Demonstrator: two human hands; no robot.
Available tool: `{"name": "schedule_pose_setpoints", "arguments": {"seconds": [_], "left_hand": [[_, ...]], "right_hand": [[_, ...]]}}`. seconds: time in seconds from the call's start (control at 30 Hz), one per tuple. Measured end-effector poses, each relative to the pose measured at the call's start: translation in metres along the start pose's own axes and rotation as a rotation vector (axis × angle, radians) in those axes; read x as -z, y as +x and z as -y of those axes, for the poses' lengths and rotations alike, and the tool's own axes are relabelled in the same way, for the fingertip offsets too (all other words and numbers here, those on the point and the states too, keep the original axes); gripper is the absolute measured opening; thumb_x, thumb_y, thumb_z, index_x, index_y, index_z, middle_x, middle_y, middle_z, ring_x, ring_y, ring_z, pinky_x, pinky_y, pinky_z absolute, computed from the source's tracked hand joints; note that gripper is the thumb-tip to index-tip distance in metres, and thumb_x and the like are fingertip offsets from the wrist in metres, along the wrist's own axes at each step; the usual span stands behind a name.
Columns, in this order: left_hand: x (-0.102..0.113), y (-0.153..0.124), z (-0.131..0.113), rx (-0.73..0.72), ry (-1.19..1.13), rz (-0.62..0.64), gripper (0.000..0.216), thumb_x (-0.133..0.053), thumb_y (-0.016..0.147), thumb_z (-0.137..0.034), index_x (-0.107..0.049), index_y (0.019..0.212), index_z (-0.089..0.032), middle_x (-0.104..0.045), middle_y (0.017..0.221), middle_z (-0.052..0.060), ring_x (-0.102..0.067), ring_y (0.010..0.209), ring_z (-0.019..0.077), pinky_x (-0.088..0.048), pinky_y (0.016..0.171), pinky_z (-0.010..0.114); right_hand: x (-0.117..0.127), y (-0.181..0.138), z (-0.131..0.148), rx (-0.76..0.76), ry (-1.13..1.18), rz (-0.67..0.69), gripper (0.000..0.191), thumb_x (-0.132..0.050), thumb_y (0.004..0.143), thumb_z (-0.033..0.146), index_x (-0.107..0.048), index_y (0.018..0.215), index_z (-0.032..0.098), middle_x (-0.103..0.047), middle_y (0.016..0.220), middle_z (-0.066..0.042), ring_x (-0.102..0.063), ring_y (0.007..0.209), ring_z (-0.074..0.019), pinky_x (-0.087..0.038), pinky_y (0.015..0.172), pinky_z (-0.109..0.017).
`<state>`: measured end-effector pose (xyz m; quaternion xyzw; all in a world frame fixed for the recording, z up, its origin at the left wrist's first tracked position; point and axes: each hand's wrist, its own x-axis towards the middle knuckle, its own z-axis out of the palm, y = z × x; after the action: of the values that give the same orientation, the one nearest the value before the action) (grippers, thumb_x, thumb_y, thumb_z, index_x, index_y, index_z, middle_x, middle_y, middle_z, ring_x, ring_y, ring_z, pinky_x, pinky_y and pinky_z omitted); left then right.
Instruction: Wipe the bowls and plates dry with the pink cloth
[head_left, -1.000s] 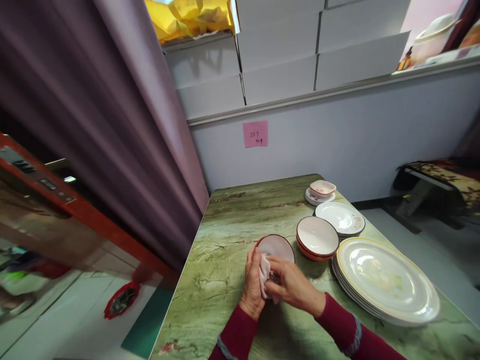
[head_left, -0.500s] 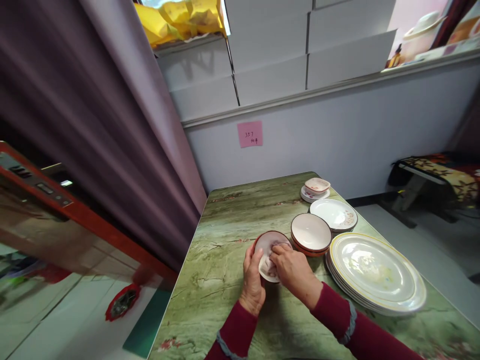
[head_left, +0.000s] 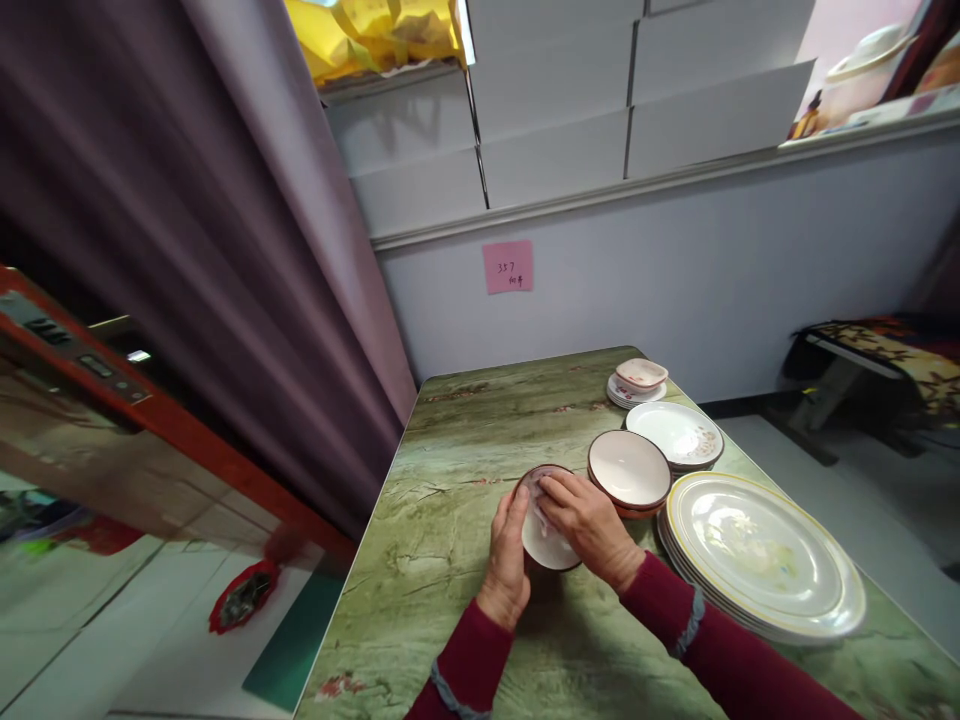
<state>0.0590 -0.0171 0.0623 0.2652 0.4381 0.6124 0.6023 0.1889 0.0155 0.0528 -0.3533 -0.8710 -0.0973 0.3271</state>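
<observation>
A small bowl (head_left: 553, 548) with a pale inside and a dark rim is held tilted above the green table (head_left: 435, 500). My left hand (head_left: 506, 560) grips its left side, thumb over the rim. Inside the bowl, my right hand (head_left: 589, 525) presses a crumpled whitish cloth (head_left: 541, 505) against the upper part of the inner wall; the fingers cover much of the cloth. Just right of my hands sit stacked bowls (head_left: 630, 468) with brown rims. Beyond my right forearm lies a stack of large oval plates (head_left: 765, 550) with yellow edging.
White plates (head_left: 679, 435) with a flower print stand behind the oval ones. At the far right corner, a small squarish dish (head_left: 641, 374) rests on small plates (head_left: 636, 397). A purple curtain (head_left: 300, 250) hangs along the left; a wall (head_left: 600, 290) borders the table's back.
My right hand has moved the cloth from the bowl's right and lower inside up towards its upper rim. The left hand keeps its grip. The view has shifted slightly.
</observation>
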Motion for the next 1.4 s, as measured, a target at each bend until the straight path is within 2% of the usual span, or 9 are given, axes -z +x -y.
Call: {"name": "schedule_pose_setpoints", "arguments": {"seconds": [0.13,0.27,0.37,0.47,0.6,0.73,0.87,1.13,1.4], "left_hand": [[0.001,0.004,-0.004,-0.051,0.093,-0.085,0.052,-0.078,0.075,-0.051,-0.067,0.112,-0.016,-0.072,0.105,0.010,-0.068,0.098,0.0250,-0.051,0.086,0.033],[0.001,0.007,-0.004,-0.055,0.073,-0.145,0.053,-0.080,0.072,-0.053,-0.068,0.108,-0.017,-0.071,0.096,0.006,-0.067,0.089,0.0213,-0.051,0.083,0.030],[0.006,0.007,-0.005,-0.045,0.017,-0.122,0.053,-0.076,0.075,-0.055,-0.066,0.111,-0.017,-0.071,0.096,0.006,-0.068,0.088,0.0216,-0.052,0.083,0.031],[0.017,0.007,-0.008,-0.060,0.046,-0.112,0.053,-0.073,0.078,-0.052,-0.065,0.117,-0.017,-0.071,0.110,0.011,-0.068,0.099,0.0252,-0.051,0.088,0.034],[0.024,0.006,-0.015,-0.138,0.194,-0.089,0.054,-0.082,0.069,-0.039,-0.066,0.115,-0.017,-0.071,0.116,0.011,-0.064,0.110,0.0297,-0.048,0.096,0.036],[0.011,-0.001,-0.029,-0.225,0.301,0.084,0.058,-0.087,0.056,-0.020,-0.068,0.111,-0.019,-0.072,0.113,0.010,-0.063,0.110,0.0315,-0.048,0.097,0.036],[0.002,-0.009,-0.039,-0.269,0.429,0.218,0.055,-0.085,0.050,-0.007,-0.072,0.102,-0.020,-0.072,0.106,0.009,-0.064,0.104,0.0312,-0.047,0.095,0.035],[0.014,-0.003,-0.043,-0.432,0.522,0.178,0.090,-0.077,0.064,-0.027,-0.040,0.146,-0.018,-0.068,0.099,0.006,-0.064,0.084,0.0252,-0.048,0.085,0.037],[-0.003,-0.006,-0.045,-0.640,0.415,0.193,0.077,-0.064,0.081,-0.044,-0.034,0.147,-0.018,-0.063,0.123,0.013,-0.062,0.111,0.0311,-0.046,0.099,0.044]], "right_hand": [[0.006,-0.002,0.010,-0.271,0.040,0.311,0.013,-0.063,0.084,0.009,-0.070,0.088,0.019,-0.072,0.095,-0.009,-0.067,0.088,-0.0223,-0.049,0.073,-0.030],[0.016,0.005,0.018,-0.472,0.480,0.440,0.013,-0.056,0.083,0.011,-0.067,0.079,0.018,-0.071,0.076,-0.003,-0.066,0.071,-0.0163,-0.045,0.066,-0.023],[0.027,0.007,0.010,-0.586,0.957,0.244,0.019,-0.050,0.091,0.022,-0.068,0.090,0.016,-0.073,0.083,-0.004,-0.068,0.080,-0.0181,-0.051,0.071,-0.025],[0.043,0.007,-0.007,-0.716,0.993,-0.118,0.026,-0.051,0.094,0.031,-0.067,0.106,0.015,-0.073,0.094,-0.007,-0.069,0.087,-0.0208,-0.055,0.076,-0.030],[0.062,0.014,-0.022,-0.403,0.562,-0.341,0.024,-0.052,0.094,0.023,-0.065,0.114,0.019,-0.070,0.114,-0.011,-0.066,0.105,-0.0226,-0.052,0.093,-0.037],[0.058,0.028,-0.012,0.087,0.299,0.020,0.032,-0.050,0.096,0.014,-0.059,0.126,0.021,-0.064,0.127,-0.011,-0.059,0.119,-0.0223,-0.047,0.104,-0.041],[0.040,0.034,0.002,0.102,0.156,0.248,0.033,-0.055,0.094,0.011,-0.058,0.126,0.018,-0.067,0.116,-0.011,-0.065,0.104,-0.0217,-0.054,0.092,-0.035],[0.010,0.026,-0.018,-0.300,0.601,-0.096,0.042,-0.058,0.087,0.013,-0.063,0.127,0.020,-0.071,0.122,-0.011,-0.067,0.111,-0.0222,-0.055,0.097,-0.037],[0.000,0.031,0.009,-0.879,1.255,-0.428,0.042,-0.075,0.076,0.039,-0.070,0.112,0.017,-0.074,0.112,-0.012,-0.070,0.101,-0.0275,-0.056,0.091,-0.041]]}}
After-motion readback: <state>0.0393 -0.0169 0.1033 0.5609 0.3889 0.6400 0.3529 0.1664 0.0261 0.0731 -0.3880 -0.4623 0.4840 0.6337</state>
